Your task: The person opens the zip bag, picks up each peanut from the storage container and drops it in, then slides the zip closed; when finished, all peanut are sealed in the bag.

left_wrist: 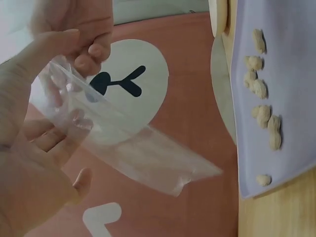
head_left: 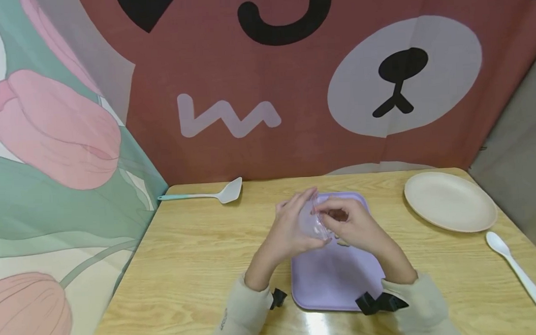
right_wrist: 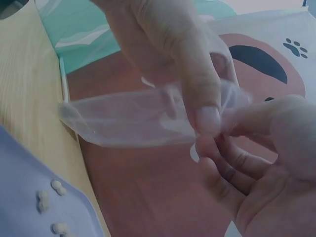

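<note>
A clear plastic bag (head_left: 309,221) is held up over the lilac tray (head_left: 334,278). My left hand (head_left: 288,231) grips it near its mouth, thumb and fingers spread around the opening. From the other side my right hand (head_left: 356,228) pinches the bag's rim between thumb and fingers. In the left wrist view the rest of the bag (left_wrist: 153,153) hangs flat away from both hands, with nothing visible inside. Several peanuts (left_wrist: 275,132) in their shells lie scattered on the tray below; my right hand hides most of them in the head view.
On the wooden table (head_left: 200,268), a spatula (head_left: 229,192) with a turquoise handle lies at the back left. A beige plate (head_left: 448,200) stands at the back right, with a white spoon (head_left: 517,272) in front of it. Printed cloth (head_left: 294,152) hangs behind the table.
</note>
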`<state>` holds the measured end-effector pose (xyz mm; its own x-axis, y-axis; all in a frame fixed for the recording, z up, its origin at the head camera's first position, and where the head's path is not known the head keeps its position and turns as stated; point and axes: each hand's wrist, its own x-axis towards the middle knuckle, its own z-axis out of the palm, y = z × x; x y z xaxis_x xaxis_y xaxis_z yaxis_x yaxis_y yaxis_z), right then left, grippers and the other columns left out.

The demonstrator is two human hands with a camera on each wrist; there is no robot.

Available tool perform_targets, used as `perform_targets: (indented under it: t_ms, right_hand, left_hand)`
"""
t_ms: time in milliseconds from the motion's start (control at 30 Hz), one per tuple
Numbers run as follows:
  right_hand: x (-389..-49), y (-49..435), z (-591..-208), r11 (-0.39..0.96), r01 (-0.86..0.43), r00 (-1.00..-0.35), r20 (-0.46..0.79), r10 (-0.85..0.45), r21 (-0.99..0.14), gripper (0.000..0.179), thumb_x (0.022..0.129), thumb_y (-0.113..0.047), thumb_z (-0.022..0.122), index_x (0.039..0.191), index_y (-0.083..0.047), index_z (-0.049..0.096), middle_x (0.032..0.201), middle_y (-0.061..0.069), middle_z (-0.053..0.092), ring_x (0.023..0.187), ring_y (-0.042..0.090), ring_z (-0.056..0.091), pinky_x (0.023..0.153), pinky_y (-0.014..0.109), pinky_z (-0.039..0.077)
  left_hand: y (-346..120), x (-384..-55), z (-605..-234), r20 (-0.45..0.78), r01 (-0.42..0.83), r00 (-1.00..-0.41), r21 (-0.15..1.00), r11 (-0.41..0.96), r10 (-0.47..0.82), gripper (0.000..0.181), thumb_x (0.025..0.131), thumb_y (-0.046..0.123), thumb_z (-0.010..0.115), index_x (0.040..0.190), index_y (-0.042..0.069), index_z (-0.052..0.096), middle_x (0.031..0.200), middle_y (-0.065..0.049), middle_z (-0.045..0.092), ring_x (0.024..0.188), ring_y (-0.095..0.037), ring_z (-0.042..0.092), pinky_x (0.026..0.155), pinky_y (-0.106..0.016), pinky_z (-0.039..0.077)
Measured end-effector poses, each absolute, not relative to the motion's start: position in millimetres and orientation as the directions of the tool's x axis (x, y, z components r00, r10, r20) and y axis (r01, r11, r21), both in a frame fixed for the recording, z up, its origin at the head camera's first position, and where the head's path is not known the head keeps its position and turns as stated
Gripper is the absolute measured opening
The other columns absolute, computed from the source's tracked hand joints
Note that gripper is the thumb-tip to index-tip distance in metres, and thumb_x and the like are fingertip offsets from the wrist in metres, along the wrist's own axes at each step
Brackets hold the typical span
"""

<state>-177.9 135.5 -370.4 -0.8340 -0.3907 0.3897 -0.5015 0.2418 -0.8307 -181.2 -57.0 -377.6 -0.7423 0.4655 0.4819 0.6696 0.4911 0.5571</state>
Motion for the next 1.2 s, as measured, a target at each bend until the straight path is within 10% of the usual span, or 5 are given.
perform_targets:
  t_ms: [633, 1200]
  right_hand:
    - [-176, 133, -362, 0.404, -0.485, -0.872, 0.393, -0.29, -0.776, 0.019, 0.079, 0.011, 0.072, 0.084, -0.007, 0.068, 0.075, 0.001, 0.061, 0.066, 0.016, 0.06, 0.058, 0.028, 0.051]
    - [-179, 134, -365, 0.355, -0.476, -0.874, 0.388, -0.292, -0.804, 0.019, 0.081, 0.01, 0.071, 0.09, -0.006, 0.075, 0.078, 0.002, 0.062, 0.068, 0.017, 0.059, 0.057, 0.028, 0.05]
  left_hand:
    - [-66, -181, -384, 0.566, 0.703, -0.711, 0.555, 0.444, 0.417, 0.073, 0.063, 0.008, 0.086, 0.13, 0.001, 0.057, 0.101, -0.006, 0.058, 0.087, -0.017, 0.058, 0.076, -0.032, 0.05]
    - [-72, -186, -386, 0.527, 0.684, -0.727, 0.608, 0.404, 0.44, 0.077, 0.067, 0.017, 0.092, 0.134, 0.003, 0.057, 0.105, -0.006, 0.069, 0.094, -0.021, 0.065, 0.079, -0.028, 0.051]
